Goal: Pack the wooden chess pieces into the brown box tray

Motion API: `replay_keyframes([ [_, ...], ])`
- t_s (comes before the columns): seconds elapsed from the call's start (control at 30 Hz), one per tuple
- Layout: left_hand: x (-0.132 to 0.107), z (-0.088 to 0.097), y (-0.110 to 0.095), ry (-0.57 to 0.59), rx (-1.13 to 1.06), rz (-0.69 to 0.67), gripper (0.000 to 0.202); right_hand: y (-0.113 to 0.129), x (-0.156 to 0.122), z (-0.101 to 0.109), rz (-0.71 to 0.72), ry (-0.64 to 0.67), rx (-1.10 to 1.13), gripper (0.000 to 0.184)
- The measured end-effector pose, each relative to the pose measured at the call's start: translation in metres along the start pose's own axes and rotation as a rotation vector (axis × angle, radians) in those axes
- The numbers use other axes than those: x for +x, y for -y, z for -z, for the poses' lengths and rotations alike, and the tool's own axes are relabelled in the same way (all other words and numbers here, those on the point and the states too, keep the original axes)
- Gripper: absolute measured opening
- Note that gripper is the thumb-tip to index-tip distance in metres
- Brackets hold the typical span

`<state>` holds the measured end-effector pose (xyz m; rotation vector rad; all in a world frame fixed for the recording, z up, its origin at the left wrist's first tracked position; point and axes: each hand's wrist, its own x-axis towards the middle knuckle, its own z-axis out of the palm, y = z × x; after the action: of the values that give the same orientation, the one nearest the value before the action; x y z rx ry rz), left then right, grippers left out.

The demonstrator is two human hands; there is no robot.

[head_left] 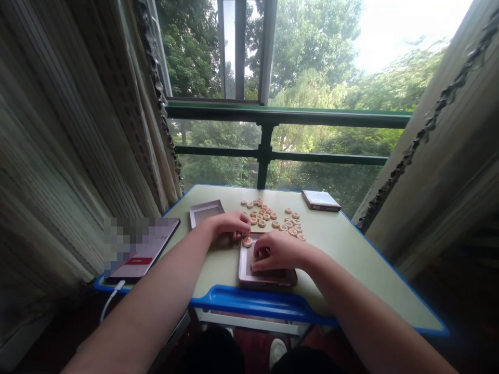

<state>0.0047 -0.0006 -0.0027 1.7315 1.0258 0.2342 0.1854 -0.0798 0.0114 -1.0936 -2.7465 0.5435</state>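
An open shallow box [242, 270] stands near the front edge of the table. Inside it, my right hand [278, 250] reaches down with thumb and fingers pinched around a pale round Chinese chess piece [253, 264], only partly visible. My left hand [233, 222] is at the box's far left corner, its fingers curled inward; whatever they hold is hidden. Just below those fingers, a chess piece with a red character [247, 242] lies at the box's corner. Beyond both hands, several loose wooden chess pieces [267, 216] are spread over the table, marked in red or dark characters.
A grey box lid [205, 209] lies at the left behind my left forearm. A tablet [146, 249] with a white cable [113, 298] rests at the left edge. Another flat box [322, 200] is at the far right. The table [351, 275] has a blue rim with a front tray.
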Motion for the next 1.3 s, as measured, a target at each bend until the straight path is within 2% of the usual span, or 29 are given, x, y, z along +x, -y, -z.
replay_keyframes([
  [0.17,0.002,0.0,0.001,0.001,0.014,0.005,0.009,0.003,-0.001,-0.001,0.12,-0.032,0.036,0.021],
  [0.67,0.001,0.001,0.0,0.008,0.032,0.017,0.01,0.002,0.004,-0.007,0.094,-0.183,-0.086,0.011],
  [0.83,0.002,0.002,0.001,0.018,0.027,0.0,0.009,0.001,0.003,-0.007,0.143,-0.171,-0.059,0.019],
  [1.13,0.001,0.004,0.003,0.042,0.011,0.0,0.009,0.0,0.007,-0.009,0.137,-0.164,-0.064,0.012],
  [1.3,0.0,0.006,0.004,0.071,-0.038,-0.001,0.013,-0.004,0.008,-0.013,0.08,-0.188,-0.059,0.015],
])
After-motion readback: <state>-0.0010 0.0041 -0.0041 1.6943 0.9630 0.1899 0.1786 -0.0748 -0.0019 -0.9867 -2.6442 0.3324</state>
